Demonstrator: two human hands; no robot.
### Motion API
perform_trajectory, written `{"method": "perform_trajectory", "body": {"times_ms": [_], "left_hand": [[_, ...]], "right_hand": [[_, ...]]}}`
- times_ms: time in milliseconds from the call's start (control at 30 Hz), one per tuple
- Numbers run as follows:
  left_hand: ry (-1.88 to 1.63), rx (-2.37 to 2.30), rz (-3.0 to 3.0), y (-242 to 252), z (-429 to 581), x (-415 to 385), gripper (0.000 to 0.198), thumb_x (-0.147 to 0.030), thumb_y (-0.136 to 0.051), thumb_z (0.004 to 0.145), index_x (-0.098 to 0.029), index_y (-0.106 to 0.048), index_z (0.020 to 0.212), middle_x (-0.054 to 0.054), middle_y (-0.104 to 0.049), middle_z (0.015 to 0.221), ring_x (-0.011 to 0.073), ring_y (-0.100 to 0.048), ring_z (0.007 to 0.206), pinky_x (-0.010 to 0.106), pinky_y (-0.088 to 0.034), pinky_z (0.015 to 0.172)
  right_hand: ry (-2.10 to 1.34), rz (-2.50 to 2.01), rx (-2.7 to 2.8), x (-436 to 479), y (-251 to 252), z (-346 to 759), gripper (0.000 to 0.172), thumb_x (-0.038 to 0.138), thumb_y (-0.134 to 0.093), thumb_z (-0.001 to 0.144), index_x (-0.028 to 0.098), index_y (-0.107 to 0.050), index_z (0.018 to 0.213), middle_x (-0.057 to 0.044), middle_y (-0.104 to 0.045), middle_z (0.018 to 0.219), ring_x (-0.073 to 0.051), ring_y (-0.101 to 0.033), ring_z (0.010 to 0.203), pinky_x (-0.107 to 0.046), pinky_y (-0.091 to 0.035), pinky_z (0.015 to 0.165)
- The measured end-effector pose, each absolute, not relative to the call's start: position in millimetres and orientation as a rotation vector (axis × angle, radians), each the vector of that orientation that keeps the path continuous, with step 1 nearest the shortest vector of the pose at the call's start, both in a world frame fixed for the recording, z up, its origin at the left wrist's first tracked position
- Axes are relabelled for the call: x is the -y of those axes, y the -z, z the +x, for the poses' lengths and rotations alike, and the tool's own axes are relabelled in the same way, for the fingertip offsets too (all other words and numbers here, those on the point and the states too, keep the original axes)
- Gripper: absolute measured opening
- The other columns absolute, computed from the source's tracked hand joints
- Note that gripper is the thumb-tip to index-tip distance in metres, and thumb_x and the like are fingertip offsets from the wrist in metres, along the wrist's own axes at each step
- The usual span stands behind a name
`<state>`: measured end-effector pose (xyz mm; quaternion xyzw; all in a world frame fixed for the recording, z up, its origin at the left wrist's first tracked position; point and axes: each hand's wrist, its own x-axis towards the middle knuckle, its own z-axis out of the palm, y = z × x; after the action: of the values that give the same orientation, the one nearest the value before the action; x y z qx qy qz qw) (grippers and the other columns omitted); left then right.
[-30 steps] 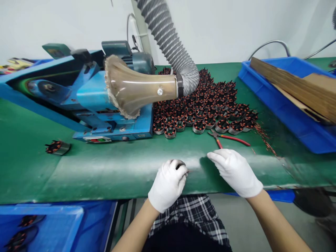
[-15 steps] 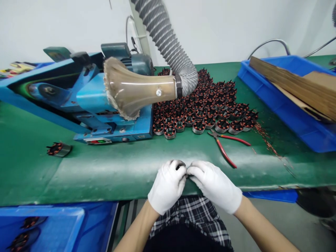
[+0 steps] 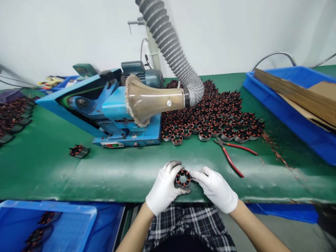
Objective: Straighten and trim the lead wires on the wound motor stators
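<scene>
Both hands wear white gloves at the near edge of the green table (image 3: 105, 175). My left hand (image 3: 164, 189) is curled round a small round stator (image 3: 183, 177) with copper windings, its open face turned up. My right hand (image 3: 216, 189) pinches the stator's right side with fingertips. A large pile of like stators (image 3: 210, 112) lies behind, beside the blue machine (image 3: 105, 105). Red-handled pliers (image 3: 232, 154) lie open on the table to the right of my hands.
A grey ribbed hose with a tan funnel (image 3: 154, 99) hangs over the machine. One lone stator (image 3: 78, 151) lies left. Blue bin with cardboard (image 3: 296, 101) sits right; another blue bin (image 3: 47, 224) with stators is below the table, left. Copper wire scraps (image 3: 275, 150) lie right.
My right hand moved left from near the pliers to meet my left hand. The stator is now turned face up between both hands. The view shifted, showing more table at left.
</scene>
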<state>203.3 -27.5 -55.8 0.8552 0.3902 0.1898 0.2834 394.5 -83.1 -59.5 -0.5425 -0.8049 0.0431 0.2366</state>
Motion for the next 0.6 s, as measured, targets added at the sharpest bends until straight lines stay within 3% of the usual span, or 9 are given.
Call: {"method": "perform_trajectory", "body": {"times_ms": [167, 233, 367, 433, 500, 600], "left_hand": [[-0.632, -1.077, 1.948, 47, 209, 38, 0.063, -0.022, -0.073, 0.061, -0.022, -0.045, 0.117, 0.006, -0.053, 0.113, 0.0211, -0.053, 0.102, 0.038, -0.043, 0.091], [-0.702, -1.056, 1.818, 37, 213, 43, 0.054, -0.016, -0.068, 0.065, -0.023, -0.047, 0.115, 0.004, -0.057, 0.108, 0.0194, -0.056, 0.097, 0.036, -0.045, 0.088], [-0.925, -0.851, 1.879, 15, 213, 48, 0.016, -0.014, -0.062, 0.071, -0.022, -0.060, 0.085, 0.003, -0.057, 0.098, 0.0178, -0.057, 0.091, 0.030, -0.048, 0.082], [-1.032, -0.831, 2.017, 9, 210, 48, 0.024, -0.013, -0.061, 0.072, -0.023, -0.059, 0.094, 0.005, -0.053, 0.102, 0.0190, -0.054, 0.096, 0.031, -0.047, 0.084], [-1.044, -0.882, 2.144, 8, 208, 48, 0.045, -0.009, -0.061, 0.070, -0.025, -0.051, 0.111, 0.008, -0.048, 0.112, 0.0214, -0.048, 0.106, 0.036, -0.044, 0.090], [-0.913, -0.893, 2.143, 8, 208, 47, 0.049, -0.003, -0.057, 0.068, -0.026, -0.049, 0.111, 0.007, -0.048, 0.114, 0.0221, -0.041, 0.115, 0.039, -0.039, 0.096]], "right_hand": [[0.005, -1.448, 2.128, 85, 34, 392, 0.038, 0.002, -0.030, 0.082, 0.017, -0.062, 0.097, -0.003, -0.047, 0.065, -0.014, -0.043, 0.051, -0.025, -0.035, 0.047], [-0.168, -1.467, 2.022, 84, 20, 390, 0.034, 0.004, -0.032, 0.081, 0.018, -0.063, 0.088, -0.004, -0.050, 0.067, -0.015, -0.046, 0.056, -0.025, -0.038, 0.051], [-0.758, -1.528, 1.766, 78, -4, 387, 0.021, 0.014, -0.047, 0.080, 0.019, -0.059, 0.063, 0.000, -0.052, 0.063, -0.015, -0.050, 0.064, -0.024, -0.039, 0.058], [-1.083, -1.539, 1.582, 76, -11, 387, 0.023, 0.018, -0.049, 0.079, 0.018, -0.054, 0.056, 0.002, -0.047, 0.058, -0.012, -0.048, 0.055, -0.022, -0.037, 0.051], [-1.317, -1.513, 1.380, 75, -15, 387, 0.022, 0.022, -0.048, 0.078, 0.017, -0.051, 0.056, 0.004, -0.043, 0.054, -0.010, -0.043, 0.047, -0.021, -0.033, 0.044], [-1.327, -1.520, 1.296, 77, -16, 386, 0.020, 0.024, -0.047, 0.077, 0.018, -0.050, 0.058, 0.004, -0.042, 0.052, -0.011, -0.043, 0.046, -0.022, -0.034, 0.045]]}}
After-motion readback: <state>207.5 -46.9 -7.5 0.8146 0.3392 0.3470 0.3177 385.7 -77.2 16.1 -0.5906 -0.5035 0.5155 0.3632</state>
